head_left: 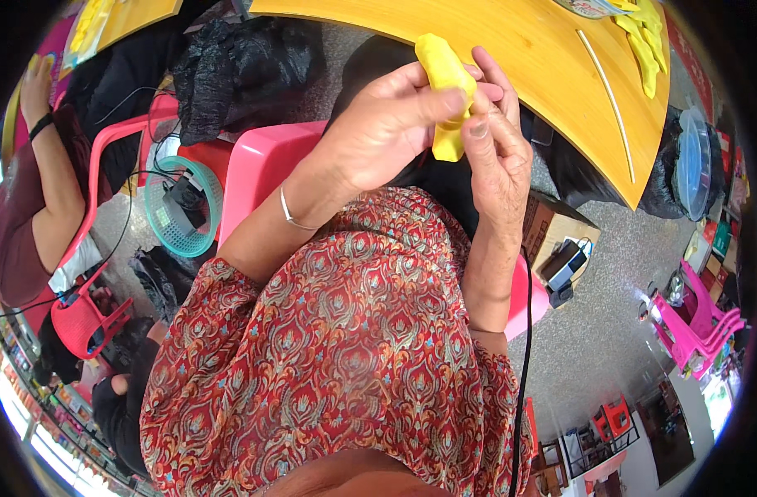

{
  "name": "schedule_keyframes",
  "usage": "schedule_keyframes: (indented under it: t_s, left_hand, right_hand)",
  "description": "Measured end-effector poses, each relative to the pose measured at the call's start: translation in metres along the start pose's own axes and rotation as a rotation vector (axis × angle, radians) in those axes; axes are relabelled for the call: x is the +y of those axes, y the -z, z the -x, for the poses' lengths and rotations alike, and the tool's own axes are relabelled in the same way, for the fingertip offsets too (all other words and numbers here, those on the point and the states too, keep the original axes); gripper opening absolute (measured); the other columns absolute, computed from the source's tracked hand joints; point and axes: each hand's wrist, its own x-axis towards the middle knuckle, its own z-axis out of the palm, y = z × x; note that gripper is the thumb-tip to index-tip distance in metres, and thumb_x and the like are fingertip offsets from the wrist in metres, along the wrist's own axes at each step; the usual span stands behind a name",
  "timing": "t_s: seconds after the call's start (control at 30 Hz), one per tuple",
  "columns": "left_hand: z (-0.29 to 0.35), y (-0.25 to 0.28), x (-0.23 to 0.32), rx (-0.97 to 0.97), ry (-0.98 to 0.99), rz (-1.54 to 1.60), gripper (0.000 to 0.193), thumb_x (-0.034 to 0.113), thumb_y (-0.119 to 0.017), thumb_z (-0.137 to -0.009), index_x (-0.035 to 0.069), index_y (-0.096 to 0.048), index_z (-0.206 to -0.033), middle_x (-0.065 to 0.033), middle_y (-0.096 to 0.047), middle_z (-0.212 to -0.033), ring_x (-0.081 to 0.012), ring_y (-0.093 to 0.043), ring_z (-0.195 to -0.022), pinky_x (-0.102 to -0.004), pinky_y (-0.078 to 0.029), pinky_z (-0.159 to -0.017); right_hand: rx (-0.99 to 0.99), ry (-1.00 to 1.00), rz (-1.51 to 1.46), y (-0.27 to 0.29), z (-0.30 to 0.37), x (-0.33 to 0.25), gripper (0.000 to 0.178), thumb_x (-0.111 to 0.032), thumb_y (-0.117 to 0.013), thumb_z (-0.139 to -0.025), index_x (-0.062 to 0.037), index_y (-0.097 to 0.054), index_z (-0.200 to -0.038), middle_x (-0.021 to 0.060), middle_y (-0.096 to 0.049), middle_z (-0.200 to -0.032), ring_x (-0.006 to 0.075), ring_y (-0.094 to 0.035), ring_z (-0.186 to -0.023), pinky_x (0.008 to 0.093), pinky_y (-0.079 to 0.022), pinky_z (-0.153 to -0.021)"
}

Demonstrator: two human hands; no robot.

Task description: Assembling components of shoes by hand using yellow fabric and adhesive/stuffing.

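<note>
Above the near edge of the yellow table, I hold up a long, folded piece of soft yellow material (447, 68), perhaps paper or cloth. My left hand (382, 124) is closed on it, with the thumb pressed across its middle. On its right side, my right hand (501, 145) pinches the edge between thumb and fingertips, while other fingers point upward. The piece stands nearly upright, its lower end showing between the two hands. A thin cream-coloured stick (608, 103) lies on the table to the right, apart from both hands.
More yellow pieces (643, 50) hang over the right end of the table (527, 41), beside a clear container (590, 7). A co-worker's arm (57, 199) is at far left. A teal basket (182, 236), a cardboard box (552, 228) and a black cable (523, 389) are nearby.
</note>
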Motion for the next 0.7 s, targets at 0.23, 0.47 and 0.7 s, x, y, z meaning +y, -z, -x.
schedule_keyframes:
  t_s: [0.23, 0.47, 0.7]
  left_hand:
    - [0.0, 0.002, -0.003, -0.015, 0.04, 0.194, 0.035, 0.007, -0.056, -0.093, -0.002, -0.048, -0.125, -0.0146, -0.056, -0.123, -0.0208, -0.055, -0.114, -0.0316, -0.045, -0.097]
    - [-0.005, 0.005, -0.002, 0.107, -0.089, 0.206, 0.029, 0.011, -0.056, -0.093, 0.0, -0.052, -0.12, -0.0149, -0.06, -0.116, -0.0223, -0.057, -0.11, -0.0364, -0.046, -0.096]
    - [-0.012, 0.009, -0.004, 0.08, -0.2, 0.279, 0.025, 0.01, -0.06, -0.09, 0.002, -0.055, -0.113, -0.0146, -0.062, -0.112, -0.0228, -0.06, -0.106, -0.0355, -0.048, -0.092]
  right_hand:
    - [0.033, 0.018, 0.175, 0.0, 0.0, -0.004, 0.028, -0.013, -0.066, -0.088, -0.001, -0.066, -0.113, 0.02, -0.052, -0.129, 0.0252, -0.056, -0.112, 0.033, -0.045, -0.093]
    - [0.241, -0.071, -0.105, -0.004, 0.0, -0.019, 0.035, -0.006, -0.073, -0.079, 0.0005, -0.065, -0.112, 0.0133, -0.06, -0.116, 0.0184, -0.061, -0.101, 0.0263, -0.05, -0.08]
    - [0.169, -0.06, 0.273, -0.013, 0.0, -0.011, 0.039, -0.007, -0.075, -0.076, -0.001, -0.064, -0.113, 0.0089, -0.067, -0.095, 0.0142, -0.063, -0.084, 0.0249, -0.05, -0.073]
